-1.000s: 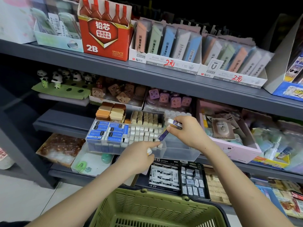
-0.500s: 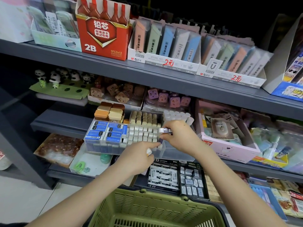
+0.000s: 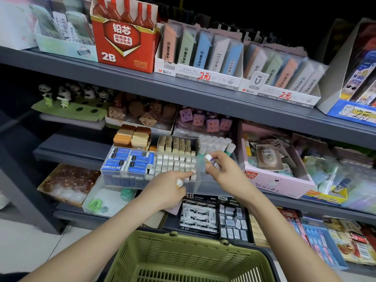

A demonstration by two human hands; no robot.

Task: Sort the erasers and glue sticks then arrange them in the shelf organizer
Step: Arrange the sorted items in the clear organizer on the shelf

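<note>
A clear plastic organizer [image 3: 130, 181] sits on the middle shelf. Blue-sleeved erasers [image 3: 128, 160] fill its left part, and rows of small white erasers [image 3: 175, 162] fill the middle. White-capped glue sticks [image 3: 215, 143] stand upright at its back right. My right hand [image 3: 225, 171] is shut on a purple glue stick [image 3: 212, 162] with a white cap, held tilted over the organizer's right compartment. My left hand [image 3: 168, 190] holds a small white and orange item [image 3: 179, 183] in its curled fingers, while its index finger touches the front row of white erasers.
A green basket [image 3: 183, 259] hangs below my arms. Brown and cream erasers [image 3: 132, 137] stand behind the organizer. A pink box [image 3: 284, 180] sits to its right. Black eraser boxes [image 3: 213, 216] lie on the lower shelf. The grey upper shelf [image 3: 183, 92] overhangs.
My right hand lowered the purple glue stick toward the organizer, then lifted it slightly and moved right. My left hand's index finger reached forward onto the white erasers.
</note>
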